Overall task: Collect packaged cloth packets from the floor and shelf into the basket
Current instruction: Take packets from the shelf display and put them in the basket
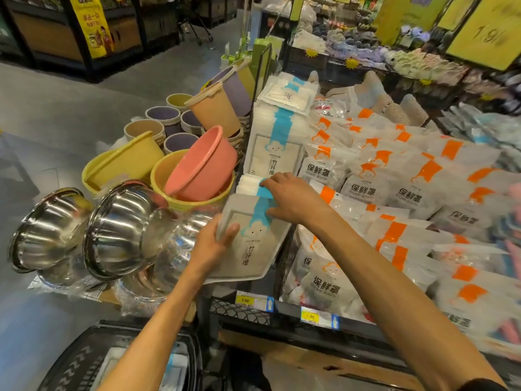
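A shop aisle, with a wire shelf (242, 310) of packaged goods. The left grip (214, 245) holds a grey cloth packet (253, 249) by its 9 o'clock edge, thumb on top. The right grip (291, 200) pinches its blue strip at 12 o'clock. More stacked packets (272, 142) stand at 12 o'clock, steel bowls (118, 227) at 9, the black basket (79, 359) at 7.

Steel bowls (112, 230) sit beside yellow and pink basins (197, 170).

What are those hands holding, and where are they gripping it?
A grey cloth packet: the left hand grips its left edge, the right hand pinches its top edge at the blue strip.
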`<action>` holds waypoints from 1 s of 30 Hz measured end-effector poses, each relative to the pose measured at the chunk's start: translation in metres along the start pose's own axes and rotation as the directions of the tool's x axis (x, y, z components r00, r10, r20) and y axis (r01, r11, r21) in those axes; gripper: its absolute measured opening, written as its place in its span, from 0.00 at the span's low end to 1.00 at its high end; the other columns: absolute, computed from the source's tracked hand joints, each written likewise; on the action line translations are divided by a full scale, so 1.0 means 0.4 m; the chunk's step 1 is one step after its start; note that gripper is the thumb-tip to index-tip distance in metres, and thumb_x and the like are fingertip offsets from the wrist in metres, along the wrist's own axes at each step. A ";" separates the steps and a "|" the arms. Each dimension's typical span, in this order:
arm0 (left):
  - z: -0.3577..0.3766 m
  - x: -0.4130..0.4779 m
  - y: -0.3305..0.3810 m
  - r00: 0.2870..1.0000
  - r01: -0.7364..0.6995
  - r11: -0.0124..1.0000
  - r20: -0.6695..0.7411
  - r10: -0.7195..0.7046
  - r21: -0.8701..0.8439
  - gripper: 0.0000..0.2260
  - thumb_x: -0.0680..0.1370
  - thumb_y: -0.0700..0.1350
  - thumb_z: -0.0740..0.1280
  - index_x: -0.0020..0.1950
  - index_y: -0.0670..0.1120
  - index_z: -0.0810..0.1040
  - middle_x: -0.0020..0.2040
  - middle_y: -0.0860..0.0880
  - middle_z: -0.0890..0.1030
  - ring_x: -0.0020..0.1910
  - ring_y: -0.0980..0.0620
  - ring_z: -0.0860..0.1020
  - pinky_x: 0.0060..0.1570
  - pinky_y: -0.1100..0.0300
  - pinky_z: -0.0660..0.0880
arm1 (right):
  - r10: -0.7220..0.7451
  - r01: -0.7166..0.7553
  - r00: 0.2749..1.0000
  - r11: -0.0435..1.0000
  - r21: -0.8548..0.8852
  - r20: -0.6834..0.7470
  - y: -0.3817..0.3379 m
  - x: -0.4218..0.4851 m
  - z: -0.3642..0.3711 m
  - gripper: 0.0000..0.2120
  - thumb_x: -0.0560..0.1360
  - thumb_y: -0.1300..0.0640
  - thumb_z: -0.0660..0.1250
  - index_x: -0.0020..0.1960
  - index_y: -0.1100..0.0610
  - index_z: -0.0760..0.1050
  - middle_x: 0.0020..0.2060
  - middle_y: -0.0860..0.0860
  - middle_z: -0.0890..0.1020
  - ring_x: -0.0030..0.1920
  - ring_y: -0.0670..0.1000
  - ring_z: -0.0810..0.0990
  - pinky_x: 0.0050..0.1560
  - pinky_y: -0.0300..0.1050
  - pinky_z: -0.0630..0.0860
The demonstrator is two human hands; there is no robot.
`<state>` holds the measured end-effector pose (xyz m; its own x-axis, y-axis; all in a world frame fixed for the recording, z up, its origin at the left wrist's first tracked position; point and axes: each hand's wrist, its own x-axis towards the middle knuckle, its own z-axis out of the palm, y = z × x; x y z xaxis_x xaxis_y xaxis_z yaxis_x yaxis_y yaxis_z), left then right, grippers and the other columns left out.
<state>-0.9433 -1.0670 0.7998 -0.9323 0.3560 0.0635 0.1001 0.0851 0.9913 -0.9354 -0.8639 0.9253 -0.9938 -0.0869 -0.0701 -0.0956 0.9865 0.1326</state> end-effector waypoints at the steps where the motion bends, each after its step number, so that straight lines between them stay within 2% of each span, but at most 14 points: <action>1: 0.009 0.004 0.004 1.000 -0.015 0.999 0.026 0.015 -0.030 0.18 0.76 0.62 0.68 0.58 0.51 0.80 0.51 0.47 0.85 0.49 0.47 0.84 0.47 0.48 0.81 | 0.006 -0.006 1.000 1.000 -0.014 0.006 0.003 -0.003 -0.008 0.29 0.75 0.48 0.69 0.73 0.54 0.67 0.65 0.56 0.73 0.65 0.59 0.71 0.60 0.54 0.71; 5: 0.048 0.011 0.034 0.987 -0.153 0.986 0.027 0.155 -0.070 0.13 0.79 0.50 0.66 0.58 0.44 0.80 0.50 0.45 0.85 0.46 0.51 0.84 0.42 0.59 0.80 | 0.017 -0.025 0.993 0.998 0.065 0.117 0.020 -0.012 -0.035 0.29 0.73 0.47 0.72 0.71 0.53 0.70 0.60 0.55 0.77 0.60 0.58 0.75 0.53 0.51 0.74; 7: 0.059 0.018 0.043 0.981 -0.192 0.981 0.026 0.193 -0.039 0.11 0.80 0.50 0.65 0.58 0.46 0.79 0.48 0.48 0.85 0.45 0.51 0.84 0.40 0.58 0.80 | 0.010 -0.034 0.987 0.988 0.148 0.159 0.030 -0.011 -0.048 0.24 0.71 0.48 0.74 0.63 0.56 0.75 0.53 0.54 0.80 0.54 0.56 0.78 0.48 0.49 0.76; 9: 0.062 0.030 0.043 0.985 -0.170 0.985 0.021 0.171 -0.025 0.08 0.81 0.53 0.64 0.55 0.50 0.79 0.45 0.49 0.84 0.41 0.50 0.83 0.37 0.55 0.81 | 0.022 -0.056 0.985 0.978 0.199 0.168 0.042 -0.007 -0.056 0.18 0.70 0.48 0.76 0.53 0.59 0.79 0.45 0.53 0.82 0.46 0.55 0.80 0.40 0.48 0.74; 11: 0.065 0.044 0.033 0.987 -0.162 0.987 -0.012 0.162 -0.009 0.07 0.82 0.53 0.64 0.52 0.51 0.78 0.41 0.48 0.82 0.37 0.50 0.82 0.33 0.55 0.79 | 0.052 -0.089 0.985 0.971 0.221 0.164 0.049 -0.001 -0.057 0.17 0.69 0.46 0.77 0.44 0.59 0.79 0.37 0.52 0.79 0.37 0.52 0.76 0.33 0.46 0.70; 13: 0.063 0.061 0.008 0.985 -0.164 0.986 -0.054 0.165 0.032 0.08 0.83 0.52 0.65 0.51 0.48 0.78 0.38 0.50 0.80 0.34 0.54 0.79 0.31 0.59 0.75 | 0.077 -0.114 0.984 0.965 0.237 0.163 0.049 0.009 -0.050 0.17 0.69 0.45 0.77 0.41 0.58 0.79 0.34 0.51 0.78 0.32 0.48 0.72 0.30 0.44 0.65; 15: 0.055 0.074 -0.028 0.989 -0.114 0.988 -0.083 0.123 0.102 0.12 0.82 0.54 0.65 0.50 0.45 0.77 0.37 0.49 0.79 0.33 0.52 0.77 0.29 0.56 0.72 | 0.096 -0.135 0.981 0.962 0.238 0.169 0.047 0.023 -0.034 0.17 0.69 0.44 0.77 0.39 0.57 0.76 0.32 0.50 0.76 0.30 0.47 0.70 0.29 0.44 0.63; 17: 0.039 0.079 -0.080 0.992 -0.039 0.981 -0.112 0.061 0.188 0.13 0.81 0.57 0.65 0.50 0.47 0.76 0.40 0.48 0.80 0.37 0.49 0.78 0.33 0.52 0.75 | 0.110 -0.153 0.977 0.959 0.240 0.185 0.048 0.038 -0.013 0.17 0.69 0.45 0.77 0.37 0.54 0.73 0.31 0.48 0.74 0.30 0.46 0.69 0.29 0.43 0.62; 20: 0.008 0.064 -0.173 0.987 0.022 0.925 -0.156 0.040 0.380 0.11 0.81 0.54 0.67 0.58 0.48 0.76 0.51 0.52 0.82 0.52 0.50 0.80 0.48 0.53 0.77 | 0.141 -0.184 0.972 0.954 0.237 0.190 0.054 0.064 0.028 0.16 0.70 0.45 0.76 0.38 0.54 0.74 0.34 0.49 0.74 0.32 0.47 0.70 0.29 0.44 0.63; 22: -0.008 0.047 -0.225 0.988 0.074 0.884 -0.157 -0.001 0.462 0.17 0.81 0.51 0.68 0.67 0.46 0.72 0.61 0.48 0.79 0.62 0.45 0.77 0.58 0.50 0.74 | 0.159 -0.197 0.971 0.956 0.217 0.181 0.057 0.084 0.053 0.17 0.71 0.45 0.76 0.39 0.56 0.74 0.35 0.50 0.75 0.35 0.50 0.73 0.31 0.44 0.65; 24: -0.013 0.021 -0.267 0.988 0.133 0.841 -0.133 -0.073 0.525 0.26 0.81 0.54 0.67 0.75 0.48 0.64 0.70 0.46 0.74 0.68 0.43 0.72 0.64 0.47 0.72 | 0.153 -0.184 0.973 0.965 0.185 0.171 0.055 0.106 0.074 0.18 0.71 0.44 0.75 0.45 0.59 0.78 0.41 0.53 0.80 0.39 0.52 0.75 0.36 0.46 0.70; 26: -0.015 -0.005 -0.306 0.982 0.184 0.794 -0.087 -0.165 0.579 0.31 0.81 0.58 0.64 0.80 0.50 0.56 0.75 0.46 0.69 0.70 0.42 0.71 0.65 0.43 0.72 | 0.145 -0.173 0.976 0.969 0.174 0.162 0.050 0.129 0.090 0.21 0.71 0.44 0.74 0.50 0.61 0.78 0.45 0.54 0.81 0.43 0.54 0.77 0.39 0.48 0.71; 27: -0.014 -0.017 -0.320 0.976 0.207 0.770 -0.070 -0.208 0.603 0.31 0.82 0.59 0.61 0.80 0.51 0.54 0.76 0.45 0.69 0.69 0.41 0.72 0.63 0.42 0.74 | 0.146 -0.175 0.975 0.969 0.173 0.169 0.045 0.140 0.098 0.21 0.71 0.44 0.74 0.50 0.61 0.78 0.45 0.55 0.80 0.44 0.55 0.77 0.38 0.47 0.70; 30: -0.004 -0.034 -0.328 0.965 0.247 0.726 -0.095 -0.244 0.642 0.26 0.84 0.56 0.56 0.80 0.52 0.54 0.74 0.44 0.72 0.64 0.40 0.77 0.54 0.44 0.76 | 0.157 -0.192 0.967 0.968 0.164 0.202 0.036 0.168 0.134 0.19 0.72 0.44 0.74 0.46 0.60 0.75 0.42 0.54 0.77 0.43 0.55 0.75 0.36 0.45 0.66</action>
<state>-0.9445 -1.0845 0.6689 -0.9573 0.2339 -0.1698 0.0653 0.7473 0.6613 -1.0006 -0.8482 0.8693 -0.9640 0.0993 -0.2467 0.1077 0.9940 -0.0205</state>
